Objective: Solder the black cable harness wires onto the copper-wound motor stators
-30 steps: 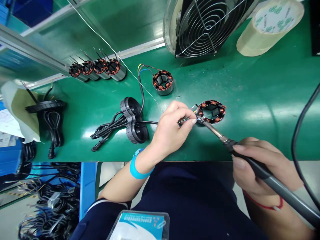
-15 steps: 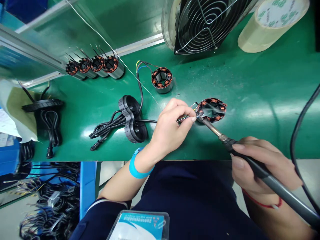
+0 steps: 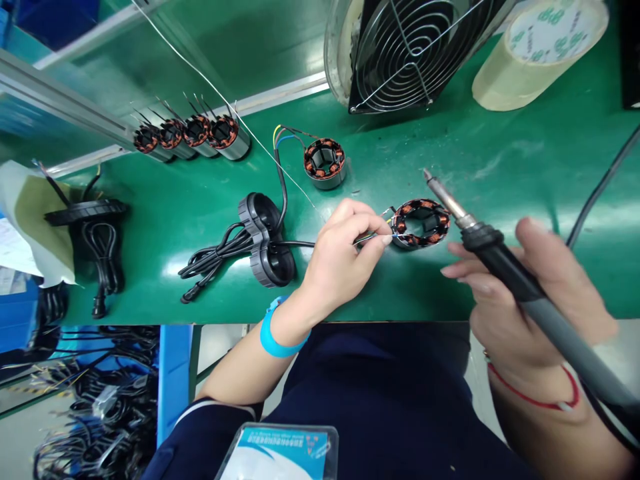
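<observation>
Pinched between the thumb and fingers of my left hand (image 3: 345, 250) are thin coloured wires (image 3: 373, 237) from a black cable (image 3: 300, 244). Their ends meet the near left rim of a motor stator (image 3: 423, 225) with copper windings. A thin strand of solder wire (image 3: 280, 162) runs from the upper left down to that hand. My right hand (image 3: 535, 293) holds a soldering iron (image 3: 505, 260) by its dark handle, fingers partly loosened. The iron's tip is raised above the stator's far right side, apart from it. The cable passes by a black double-ring plastic part (image 3: 263, 239).
A second stator (image 3: 325, 163) with wires attached stands farther back. Several stators (image 3: 227, 137) line the partition at left. A fan (image 3: 415, 57) and a tape roll (image 3: 537, 57) stand at the back. Blue bins hold cables (image 3: 100, 407) at lower left; another coiled cable (image 3: 103, 257) lies nearby.
My right hand has lifted the soldering iron off the wire joint, up and to the right, and its grip has loosened. The left hand stays on the wires. Smoke over the stator has thinned.
</observation>
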`<action>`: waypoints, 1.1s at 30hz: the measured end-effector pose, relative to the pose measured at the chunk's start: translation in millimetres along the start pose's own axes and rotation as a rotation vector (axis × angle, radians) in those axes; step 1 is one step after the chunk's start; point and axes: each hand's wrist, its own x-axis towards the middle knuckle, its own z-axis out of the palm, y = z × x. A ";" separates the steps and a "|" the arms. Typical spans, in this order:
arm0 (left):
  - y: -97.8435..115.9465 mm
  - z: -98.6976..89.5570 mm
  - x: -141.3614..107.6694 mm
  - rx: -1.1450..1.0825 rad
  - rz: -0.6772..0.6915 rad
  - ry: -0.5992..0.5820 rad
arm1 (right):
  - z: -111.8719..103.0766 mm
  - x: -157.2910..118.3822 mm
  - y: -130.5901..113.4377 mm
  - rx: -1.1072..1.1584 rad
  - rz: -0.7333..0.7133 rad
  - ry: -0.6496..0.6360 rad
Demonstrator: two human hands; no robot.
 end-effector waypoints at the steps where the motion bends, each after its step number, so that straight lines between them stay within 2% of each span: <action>1: 0.0 0.1 0.0 0.001 -0.002 0.000 | 2.6 4.0 -2.3 0.016 -0.020 0.015; 4: 0.2 0.5 -0.1 0.004 -0.008 0.003 | 7.2 16.5 -7.4 -0.001 -0.068 0.024; 7: 0.3 0.2 -0.2 0.002 -0.006 0.006 | 6.9 26.5 -8.9 -0.130 -0.035 -0.161; 10: 0.4 -0.3 -0.2 -0.005 -0.003 0.003 | 8.5 31.9 -6.6 -0.253 -0.101 -0.323; 16: -0.5 -2.4 -2.2 -0.030 0.002 -0.018 | 22.1 32.1 -3.7 -0.321 -0.157 -0.299; 19: -1.7 -7.6 -3.5 -0.039 -0.062 -0.046 | 24.4 33.2 -6.2 -0.347 -0.149 -0.287; 24: -3.3 -20.2 -0.5 0.058 -0.183 -0.220 | 23.1 40.0 -7.7 -0.360 -0.217 -0.375; 29: -3.7 -24.6 5.8 -0.190 -0.301 -0.198 | 22.3 45.4 -2.9 -0.457 -0.373 -0.498; 33: -2.8 -24.3 8.3 -0.300 -0.329 -0.186 | 24.3 48.6 -4.6 -0.447 -0.382 -0.542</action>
